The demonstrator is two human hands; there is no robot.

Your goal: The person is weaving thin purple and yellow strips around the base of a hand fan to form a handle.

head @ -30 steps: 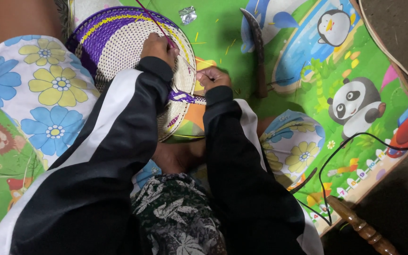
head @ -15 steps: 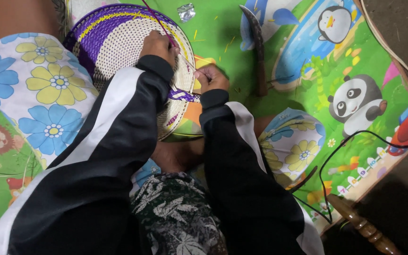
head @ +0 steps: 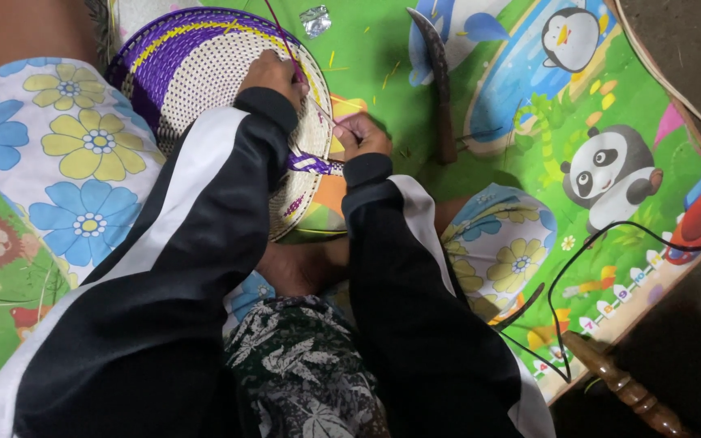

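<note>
Since a second ago our right hand [head: 360, 135] has crept toward our left hand [head: 272, 75], both pinching purple strands [head: 308, 163] at the woven basket [head: 204, 73] rim, seemingly mostly woven, edge binding unfinished.

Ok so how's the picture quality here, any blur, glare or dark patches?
Head view: the woven basket, left hand and right hand are sharp and evenly lit; the floor past the play mat falls into deep shadow at right; the foil scrap glints; no motion blur shows.

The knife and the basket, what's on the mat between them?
In the head view, between the knife and the woven basket lie bare green mat, small yellow strip scraps and the right hand at the basket's edge.
</note>
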